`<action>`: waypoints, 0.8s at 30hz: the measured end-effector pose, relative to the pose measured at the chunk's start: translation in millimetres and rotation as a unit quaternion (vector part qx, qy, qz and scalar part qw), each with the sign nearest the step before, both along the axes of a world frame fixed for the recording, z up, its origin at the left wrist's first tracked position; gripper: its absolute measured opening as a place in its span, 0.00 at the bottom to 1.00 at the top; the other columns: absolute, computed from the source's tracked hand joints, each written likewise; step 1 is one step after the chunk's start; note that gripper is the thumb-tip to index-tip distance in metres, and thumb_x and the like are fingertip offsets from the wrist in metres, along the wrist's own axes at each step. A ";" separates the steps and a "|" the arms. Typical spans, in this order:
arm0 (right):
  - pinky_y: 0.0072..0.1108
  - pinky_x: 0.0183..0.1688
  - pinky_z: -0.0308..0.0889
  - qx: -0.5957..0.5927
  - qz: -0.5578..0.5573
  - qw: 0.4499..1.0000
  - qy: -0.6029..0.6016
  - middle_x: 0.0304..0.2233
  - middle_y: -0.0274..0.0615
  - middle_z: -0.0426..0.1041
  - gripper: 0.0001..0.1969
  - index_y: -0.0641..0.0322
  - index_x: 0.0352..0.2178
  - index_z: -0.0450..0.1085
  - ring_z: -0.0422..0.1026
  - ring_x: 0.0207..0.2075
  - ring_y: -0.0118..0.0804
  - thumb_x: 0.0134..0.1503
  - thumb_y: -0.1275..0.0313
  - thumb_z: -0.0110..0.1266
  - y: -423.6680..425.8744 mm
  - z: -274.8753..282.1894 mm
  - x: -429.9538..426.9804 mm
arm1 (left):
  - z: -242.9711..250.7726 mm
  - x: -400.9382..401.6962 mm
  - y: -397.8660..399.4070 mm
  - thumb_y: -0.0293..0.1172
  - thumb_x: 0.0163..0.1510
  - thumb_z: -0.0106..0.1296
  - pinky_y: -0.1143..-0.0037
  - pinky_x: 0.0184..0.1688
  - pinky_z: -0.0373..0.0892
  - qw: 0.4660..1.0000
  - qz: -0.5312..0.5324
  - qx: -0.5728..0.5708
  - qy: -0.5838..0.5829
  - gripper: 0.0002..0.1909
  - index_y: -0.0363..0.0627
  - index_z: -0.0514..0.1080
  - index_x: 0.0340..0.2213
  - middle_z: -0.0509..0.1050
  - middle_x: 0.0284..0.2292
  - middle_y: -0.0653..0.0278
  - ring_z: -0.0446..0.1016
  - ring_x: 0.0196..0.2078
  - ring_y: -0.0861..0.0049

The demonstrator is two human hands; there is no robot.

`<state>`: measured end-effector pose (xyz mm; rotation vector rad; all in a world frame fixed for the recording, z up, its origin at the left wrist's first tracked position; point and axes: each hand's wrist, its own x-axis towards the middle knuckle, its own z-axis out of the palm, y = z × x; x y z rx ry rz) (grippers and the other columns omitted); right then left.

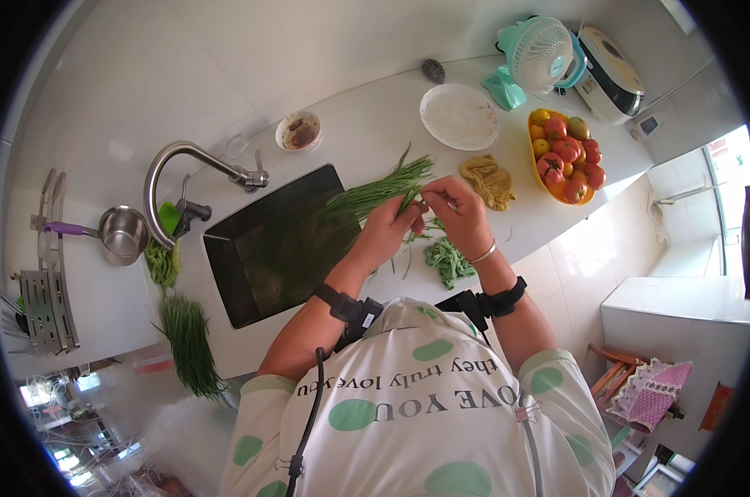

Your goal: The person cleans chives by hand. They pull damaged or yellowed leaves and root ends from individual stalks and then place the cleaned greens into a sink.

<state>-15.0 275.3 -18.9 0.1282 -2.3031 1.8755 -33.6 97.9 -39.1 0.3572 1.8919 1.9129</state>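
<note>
My left hand (382, 231) is closed on a small bunch of green garlic chives at the counter's edge by the sink. Close beside it, the fingertips of my right hand (454, 205) are pinched at the ends of that bunch; what lies between them is too small to tell. A larger pile of chives (381, 186) rests behind my hands, partly over the dark sink (275, 261). Loose green trimmings lie under my hands. A green cloth (448, 261) lies just in front of my right wrist, and a crumpled yellow-brown cloth (488, 181) is behind my right hand.
A steel faucet (182, 149) arches left of the sink. Another chive bundle (189, 348) and green beans (161, 264) lie at the left. Farther back are a stained bowl (298, 132) and a white plate (459, 117). A yellow basket of tomatoes (534, 171) and a fan (539, 56) stand right.
</note>
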 end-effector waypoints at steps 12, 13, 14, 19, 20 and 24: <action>0.23 0.35 0.70 0.098 -0.077 0.992 -0.014 0.31 0.39 0.76 0.03 0.64 0.34 0.74 0.74 0.29 0.33 0.60 0.76 0.56 35.4 -34.4 7.3 | 8.7 2.5 -19.3 0.36 0.67 0.47 0.76 0.38 0.72 0.985 0.058 0.106 -0.123 0.13 0.36 0.72 0.38 0.75 0.27 0.64 0.75 0.31 0.78; 0.25 0.35 0.70 0.211 -0.014 0.977 -0.003 0.31 0.40 0.76 0.04 0.63 0.34 0.75 0.74 0.29 0.37 0.59 0.74 0.57 41.9 -38.9 11.8 | 8.1 2.2 -21.9 0.36 0.67 0.47 0.76 0.38 0.72 0.985 0.060 0.105 -0.125 0.13 0.36 0.72 0.38 0.75 0.27 0.64 0.75 0.31 0.78; 0.29 0.35 0.70 0.361 0.036 0.929 0.070 0.33 0.41 0.76 0.06 0.59 0.35 0.77 0.74 0.31 0.43 0.58 0.71 0.58 47.4 -46.1 14.3 | 7.4 0.9 -24.8 0.36 0.67 0.47 0.76 0.40 0.73 0.982 0.061 0.116 -0.138 0.14 0.36 0.73 0.38 0.77 0.29 0.62 0.77 0.32 0.76; 0.28 0.35 0.71 0.288 -0.005 0.955 0.077 0.35 0.40 0.75 0.09 0.58 0.37 0.78 0.75 0.34 0.41 0.53 0.72 0.63 20.1 -18.1 19.2 | 6.7 1.8 -23.2 0.37 0.68 0.45 0.72 0.41 0.77 0.974 0.055 0.135 -0.175 0.15 0.34 0.72 0.39 0.78 0.31 0.56 0.80 0.34 0.69; 0.27 0.35 0.71 0.160 -0.006 0.987 0.001 0.36 0.40 0.75 0.09 0.59 0.36 0.78 0.75 0.35 0.40 0.51 0.73 0.64 10.8 -6.3 18.8 | 5.8 3.1 -22.9 0.37 0.68 0.45 0.72 0.41 0.77 0.974 0.054 0.134 -0.177 0.15 0.34 0.72 0.39 0.78 0.31 0.56 0.80 0.34 0.69; 0.25 0.34 0.71 0.157 0.054 0.983 0.078 0.33 0.40 0.72 0.08 0.62 0.34 0.76 0.75 0.30 0.40 0.51 0.76 0.63 -5.8 12.0 8.2 | 8.5 4.4 -19.4 0.37 0.68 0.45 0.71 0.40 0.78 0.977 0.033 0.097 -0.188 0.16 0.33 0.71 0.39 0.79 0.31 0.56 0.81 0.34 0.68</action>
